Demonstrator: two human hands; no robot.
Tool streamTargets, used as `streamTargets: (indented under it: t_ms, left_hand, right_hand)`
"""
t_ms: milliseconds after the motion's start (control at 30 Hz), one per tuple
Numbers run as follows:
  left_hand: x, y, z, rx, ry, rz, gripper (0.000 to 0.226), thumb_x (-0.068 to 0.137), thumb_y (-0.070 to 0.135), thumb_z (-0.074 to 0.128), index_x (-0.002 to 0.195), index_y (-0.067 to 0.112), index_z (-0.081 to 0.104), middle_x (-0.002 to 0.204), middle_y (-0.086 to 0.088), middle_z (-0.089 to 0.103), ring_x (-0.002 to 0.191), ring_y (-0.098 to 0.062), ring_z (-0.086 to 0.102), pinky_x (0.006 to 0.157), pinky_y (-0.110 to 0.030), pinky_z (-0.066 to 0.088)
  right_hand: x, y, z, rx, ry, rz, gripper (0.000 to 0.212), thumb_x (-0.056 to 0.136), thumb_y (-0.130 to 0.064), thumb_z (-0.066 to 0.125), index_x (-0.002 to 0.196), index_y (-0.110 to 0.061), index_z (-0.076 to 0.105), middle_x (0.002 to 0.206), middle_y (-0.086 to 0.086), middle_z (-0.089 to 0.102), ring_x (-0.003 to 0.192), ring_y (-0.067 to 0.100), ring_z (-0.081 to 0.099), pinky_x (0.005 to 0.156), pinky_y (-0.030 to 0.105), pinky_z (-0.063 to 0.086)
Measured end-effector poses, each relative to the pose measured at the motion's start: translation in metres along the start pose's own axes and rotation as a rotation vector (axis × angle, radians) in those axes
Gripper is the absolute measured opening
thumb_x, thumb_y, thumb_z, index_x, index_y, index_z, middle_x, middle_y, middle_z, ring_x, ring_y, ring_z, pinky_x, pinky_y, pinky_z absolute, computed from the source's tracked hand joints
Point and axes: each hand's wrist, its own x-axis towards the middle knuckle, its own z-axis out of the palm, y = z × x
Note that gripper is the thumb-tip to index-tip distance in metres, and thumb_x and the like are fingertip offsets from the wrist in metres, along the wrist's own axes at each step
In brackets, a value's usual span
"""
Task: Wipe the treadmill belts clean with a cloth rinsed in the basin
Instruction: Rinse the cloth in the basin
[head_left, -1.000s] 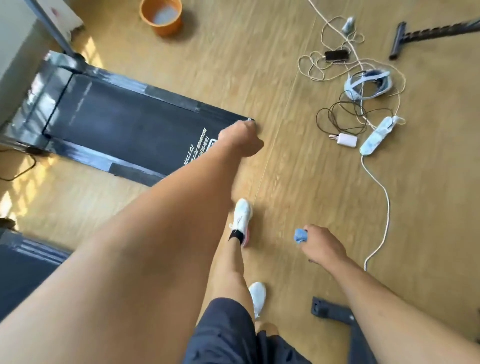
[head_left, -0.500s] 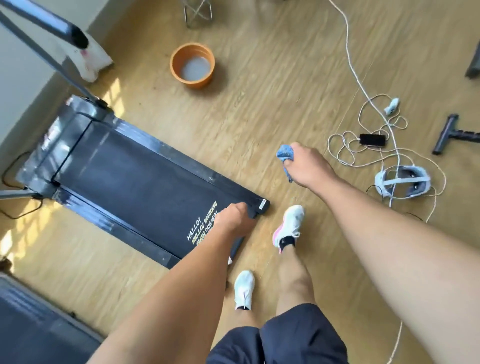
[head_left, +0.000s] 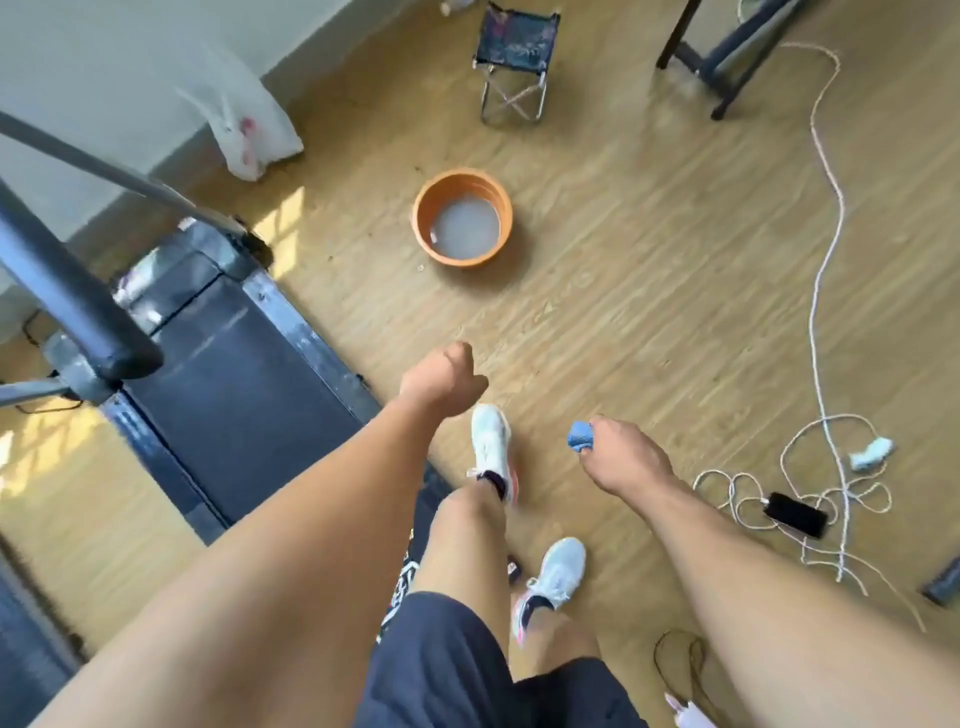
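A black treadmill belt (head_left: 234, 374) runs from the left toward the bottom middle, its grey handlebar (head_left: 67, 291) reaching over it. An orange basin (head_left: 462, 221) with cloudy water stands on the wood floor ahead. My right hand (head_left: 623, 457) is closed around a balled-up blue cloth (head_left: 581, 436), held over the floor to the right of the treadmill. My left hand (head_left: 441, 379) is a loose fist with nothing in it, hanging just past the belt's right edge. The basin lies well beyond both hands.
A small folding stool (head_left: 514, 57) stands behind the basin, a white plastic bag (head_left: 249, 130) by the wall. White cable (head_left: 826, 260), a phone (head_left: 795, 514) and a plug lie on the floor at right. Dark frame legs (head_left: 727, 57) at top right. A second treadmill (head_left: 26, 649) at bottom left.
I have walked forward beside the treadmill; the basin is now nearer and central. My left hand came off the treadmill's end. My right hand swung back down with the cloth.
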Motion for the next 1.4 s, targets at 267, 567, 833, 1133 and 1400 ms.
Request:
streamTargets:
  t_ms: [267,567,833,1133,1400]
  left_hand:
    - [0.267,-0.013,-0.091,-0.092,-0.057,-0.134,0.031,0.097,0.018,0.048,0.124,0.006,0.054,0.132,-0.018,0.06,0.118,-0.038,0.061,0.088,-0.039,0.048]
    - [0.473,-0.004,-0.032,-0.293,-0.278,-0.296,0.032,0.096,0.025,0.051,0.123,0.009,0.057,0.134,-0.016,0.063,0.122,-0.036,0.061,0.092,-0.039,0.048]
    - [0.683,-0.044,0.04,-1.067,0.15,-0.614,0.028,0.097,-0.007,0.034,0.083,0.011,0.051,0.085,-0.015,0.063,0.071,-0.028,0.064,0.059,-0.027,0.059]
    - [0.76,-0.075,0.091,-1.491,0.336,-0.583,0.026,0.103,0.018,0.065,0.126,0.008,0.073,0.119,-0.004,0.074,0.108,-0.016,0.069,0.1,-0.028,0.055]
    - [0.786,-0.1,0.115,-1.169,0.369,-0.762,0.013,0.1,0.018,0.069,0.094,0.011,0.078,0.087,-0.008,0.077,0.083,-0.017,0.072,0.07,-0.022,0.047]
  right_hand:
    - [0.271,-0.148,-0.141,-0.2,-0.053,-0.112,0.025,0.096,-0.025,0.055,0.12,-0.023,0.061,0.121,0.009,0.07,0.114,0.033,0.066,0.089,0.036,0.051]
    - [0.58,-0.296,-0.232,-0.266,-0.039,-0.439,0.025,0.101,-0.027,0.053,0.122,-0.012,0.055,0.118,0.021,0.067,0.113,0.04,0.063,0.087,0.04,0.048]
    - [0.794,-0.285,-0.118,-0.357,-0.082,-0.556,0.039,0.108,-0.036,0.04,0.126,-0.012,0.064,0.129,0.017,0.05,0.126,0.038,0.044,0.112,0.046,0.036]
    - [0.881,-0.281,-0.042,0.294,-0.338,-0.192,0.024,0.09,-0.01,0.08,0.085,-0.02,0.059,0.086,0.007,0.069,0.075,0.02,0.068,0.073,0.035,0.061]
    - [0.921,-0.285,-0.027,0.034,-0.241,-0.247,0.019,0.097,-0.004,0.064,0.086,-0.019,0.068,0.083,0.001,0.067,0.082,0.026,0.069,0.072,0.032,0.059]
